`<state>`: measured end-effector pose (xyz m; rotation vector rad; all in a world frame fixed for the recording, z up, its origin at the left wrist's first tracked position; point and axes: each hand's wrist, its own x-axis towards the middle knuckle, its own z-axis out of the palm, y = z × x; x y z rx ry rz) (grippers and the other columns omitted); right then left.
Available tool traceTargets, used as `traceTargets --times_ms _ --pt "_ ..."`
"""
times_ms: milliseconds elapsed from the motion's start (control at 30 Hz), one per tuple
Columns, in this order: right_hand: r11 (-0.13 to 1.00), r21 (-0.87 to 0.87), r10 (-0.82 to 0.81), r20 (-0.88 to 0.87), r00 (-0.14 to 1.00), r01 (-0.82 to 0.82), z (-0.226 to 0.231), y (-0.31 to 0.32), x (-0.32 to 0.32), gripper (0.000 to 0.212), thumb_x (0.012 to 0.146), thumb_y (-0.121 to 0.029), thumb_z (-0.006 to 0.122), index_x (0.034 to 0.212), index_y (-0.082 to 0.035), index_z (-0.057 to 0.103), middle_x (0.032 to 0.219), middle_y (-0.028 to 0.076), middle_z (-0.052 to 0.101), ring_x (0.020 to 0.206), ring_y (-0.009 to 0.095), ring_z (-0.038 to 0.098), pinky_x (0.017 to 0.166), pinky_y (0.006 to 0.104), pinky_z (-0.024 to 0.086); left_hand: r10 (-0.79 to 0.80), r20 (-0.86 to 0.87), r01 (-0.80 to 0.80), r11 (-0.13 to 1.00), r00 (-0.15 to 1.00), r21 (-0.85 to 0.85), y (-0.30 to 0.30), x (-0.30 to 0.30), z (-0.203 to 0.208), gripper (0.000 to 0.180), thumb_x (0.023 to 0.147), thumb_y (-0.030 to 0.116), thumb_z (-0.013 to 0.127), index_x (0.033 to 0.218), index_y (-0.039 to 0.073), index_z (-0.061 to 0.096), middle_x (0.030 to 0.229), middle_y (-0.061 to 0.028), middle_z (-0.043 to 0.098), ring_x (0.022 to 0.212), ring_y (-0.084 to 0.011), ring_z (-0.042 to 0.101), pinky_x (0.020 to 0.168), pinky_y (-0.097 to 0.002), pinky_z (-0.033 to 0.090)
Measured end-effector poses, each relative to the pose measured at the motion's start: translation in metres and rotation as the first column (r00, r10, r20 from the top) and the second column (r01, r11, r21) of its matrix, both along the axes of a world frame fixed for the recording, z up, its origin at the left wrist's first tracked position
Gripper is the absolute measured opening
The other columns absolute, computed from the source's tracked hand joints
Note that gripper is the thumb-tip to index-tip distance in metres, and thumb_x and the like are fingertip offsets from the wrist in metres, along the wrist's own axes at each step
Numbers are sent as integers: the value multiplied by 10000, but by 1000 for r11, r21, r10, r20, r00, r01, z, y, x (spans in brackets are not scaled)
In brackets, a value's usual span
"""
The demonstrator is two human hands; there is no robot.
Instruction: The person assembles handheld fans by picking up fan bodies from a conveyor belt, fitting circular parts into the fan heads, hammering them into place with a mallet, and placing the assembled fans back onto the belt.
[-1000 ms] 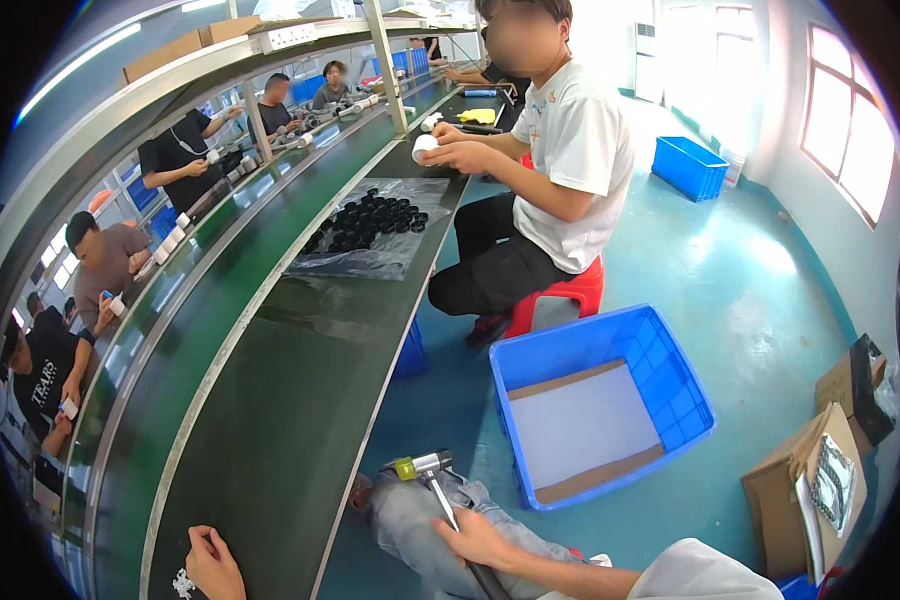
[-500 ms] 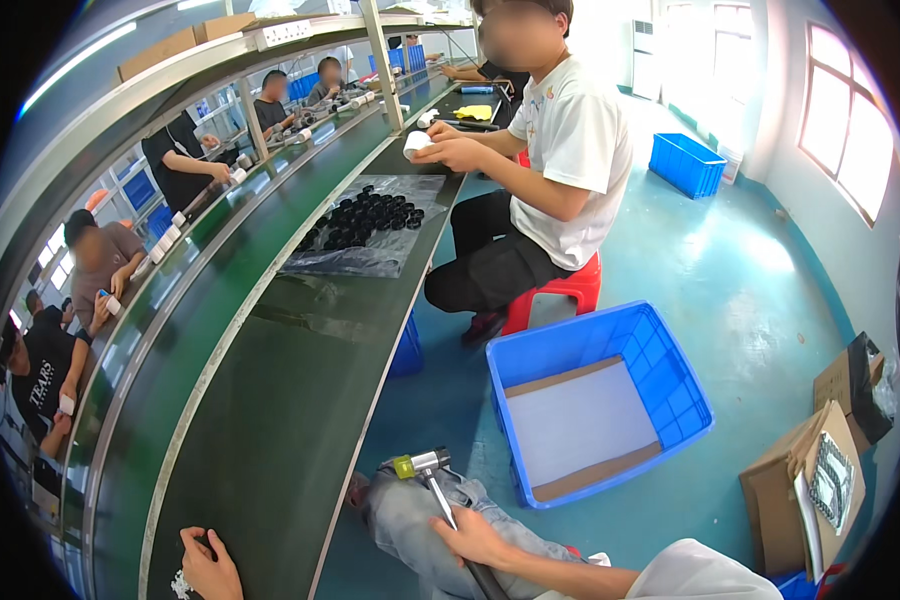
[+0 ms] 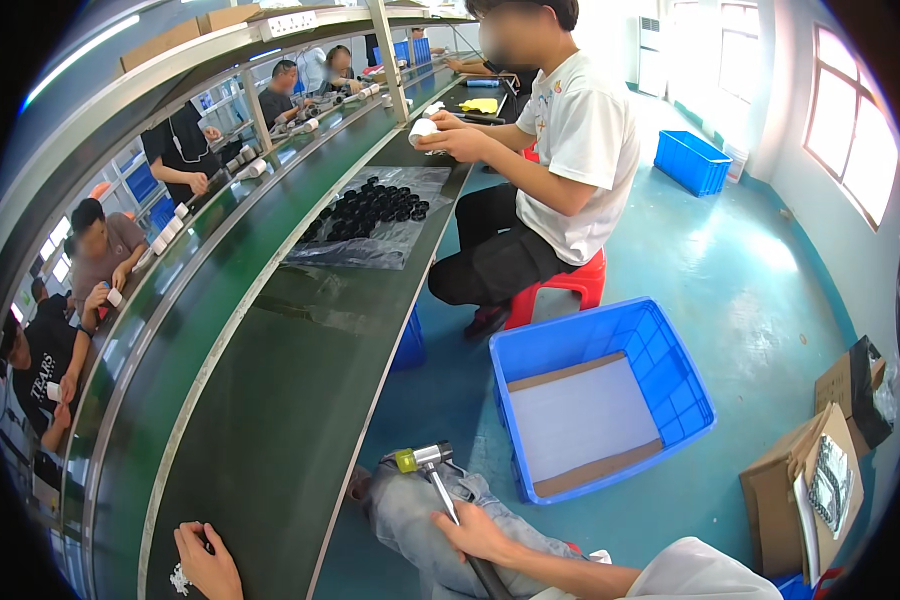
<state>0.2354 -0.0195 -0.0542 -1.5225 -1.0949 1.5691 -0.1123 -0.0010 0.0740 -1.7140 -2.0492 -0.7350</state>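
Note:
My right hand (image 3: 477,534) is wrapped round the handle of a mallet (image 3: 426,458) with a silver head and a yellow end. The mallet's head rests over my jeans-clad leg, beside the bench edge. On the dark green bench (image 3: 280,400), at its near end, my left hand (image 3: 210,566) is curled with thumb and fingers brought together. Whatever it pinches, if anything, is hidden. Small white pieces (image 3: 179,580) lie in a little heap right beside it.
Further along the bench, black rings (image 3: 370,210) lie on a plastic sheet (image 3: 370,255). A co-worker (image 3: 580,150) on a red stool (image 3: 570,285) holds a white cylindrical part (image 3: 422,132). A blue crate (image 3: 685,385) stands on the floor at right, cardboard boxes (image 3: 780,500) beyond it.
The view has shifted slightly. My left hand stays by the white pieces and my right hand keeps its hold on the mallet. The co-worker's hands have turned the white part a little.

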Motion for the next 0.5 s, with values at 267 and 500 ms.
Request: traceTargets --times_ms 267,500 --pt "996 -22 87 93 992 -85 -21 9 -11 355 936 -301 542 772 12 508 528 60 539 388 156 544 378 325 440 54 -43 -52 998 998 41 -4 -4 11 131 864 105 574 858 0 495 862 -158 467 774 -347 497 668 -422 411" --pt "993 -86 -92 -156 983 80 -9 10 -8 253 949 -230 511 776 -56 447 512 -38 339 351 71 305 297 268 349 -37 182 26 998 983 62 15 -4 1 131 874 145 625 873 50 536 751 -124 608 657 -293 626 573 -366 471"
